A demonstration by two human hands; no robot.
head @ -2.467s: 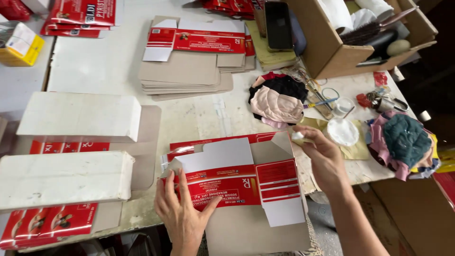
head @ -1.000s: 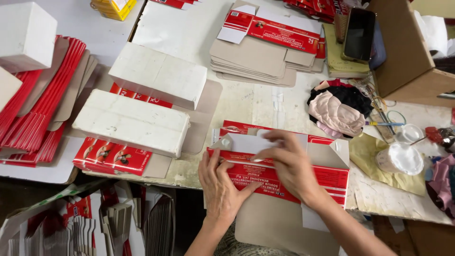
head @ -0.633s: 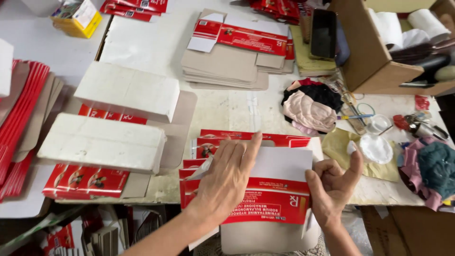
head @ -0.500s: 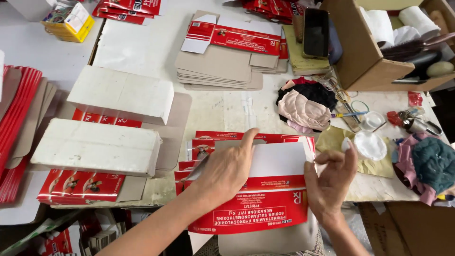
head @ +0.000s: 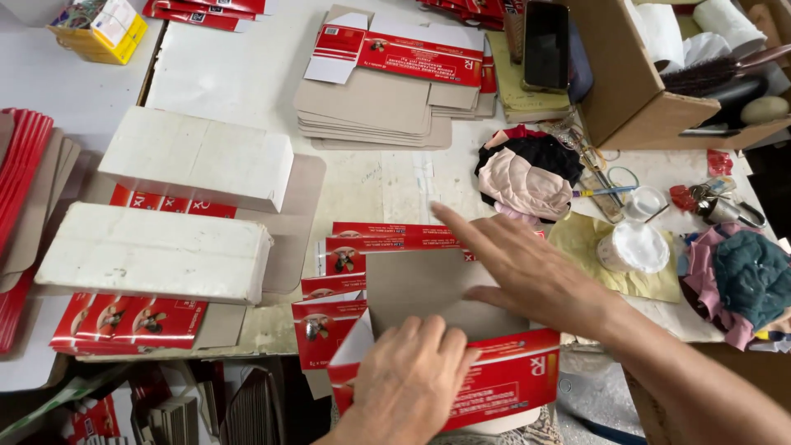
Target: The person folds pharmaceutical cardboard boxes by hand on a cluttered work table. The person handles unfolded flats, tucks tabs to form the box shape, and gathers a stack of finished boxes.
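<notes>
Red-and-white cardboard, a flat carton blank, lay at the tabletop's 6 o'clock edge, the left hand pressing its near flap and the right hand resting flat, fingers extended, at its 1 o'clock.
</notes>
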